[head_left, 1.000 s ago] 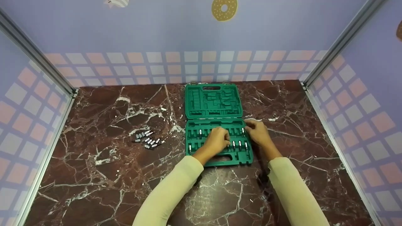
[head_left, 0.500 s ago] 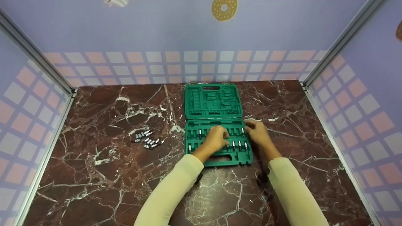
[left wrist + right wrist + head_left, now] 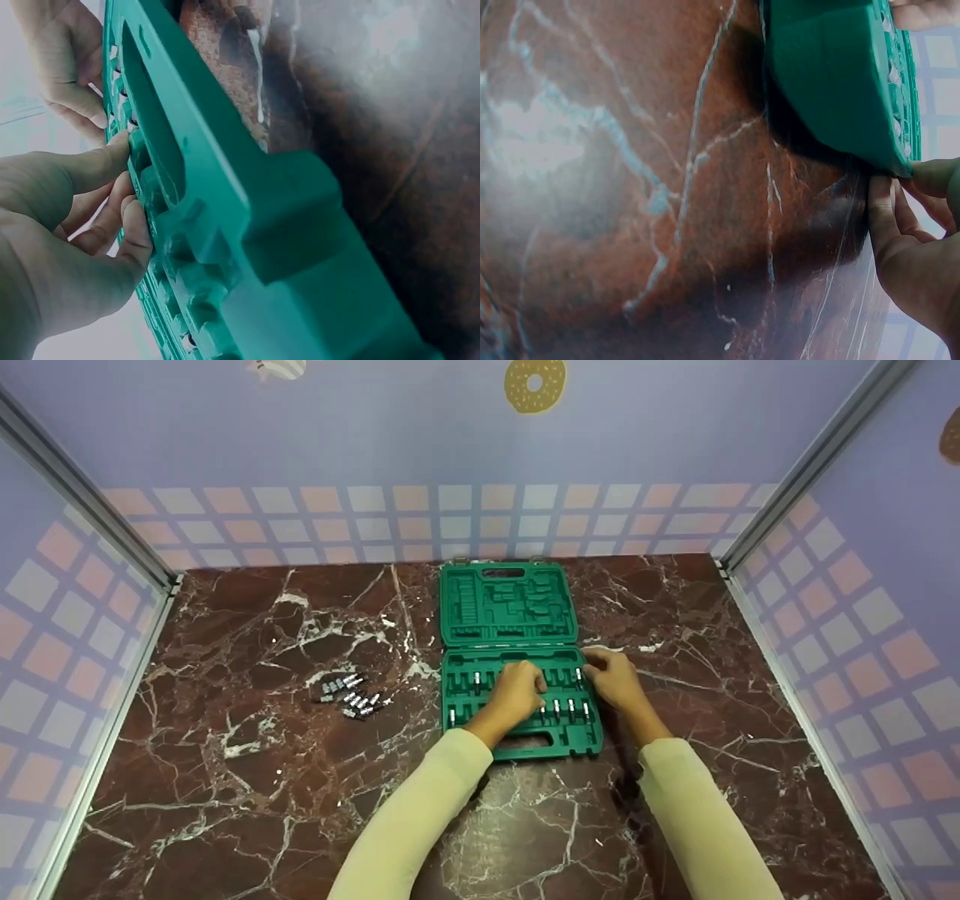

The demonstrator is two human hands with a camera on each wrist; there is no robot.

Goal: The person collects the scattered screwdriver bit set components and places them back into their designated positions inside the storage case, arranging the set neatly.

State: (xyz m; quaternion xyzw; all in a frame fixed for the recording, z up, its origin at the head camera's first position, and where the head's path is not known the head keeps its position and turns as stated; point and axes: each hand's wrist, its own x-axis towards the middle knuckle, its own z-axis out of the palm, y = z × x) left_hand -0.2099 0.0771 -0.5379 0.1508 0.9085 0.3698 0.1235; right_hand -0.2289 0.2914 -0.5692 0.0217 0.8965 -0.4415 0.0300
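A green tool case (image 3: 555, 735) lies opened out on the table, with several silver and black bit sockets (image 3: 571, 709) in the slots of its near half. Over the middle of that half is my left hand (image 3: 514, 694), fingers curled down to the slots. In the left wrist view, the left thumb and fingertips (image 3: 136, 229) press down among the slots; I cannot tell whether a bit socket is between them. My right hand (image 3: 615, 679) grips the case's right edge, thumb (image 3: 934, 178) on top and fingers against its side.
Several loose bit sockets (image 3: 352, 695) lie in a group on the dark red marbled table (image 3: 247, 675), left of the case. The raised lid (image 3: 510, 604) reaches close to the back wall (image 3: 390, 435). Side walls with metal corner posts stand left and right.
The left hand has hardly shifted over the slots, and the bit socket beside its fingertips shows slightly more. The right hand stays at the case's edge. The camera view has tilted slightly.
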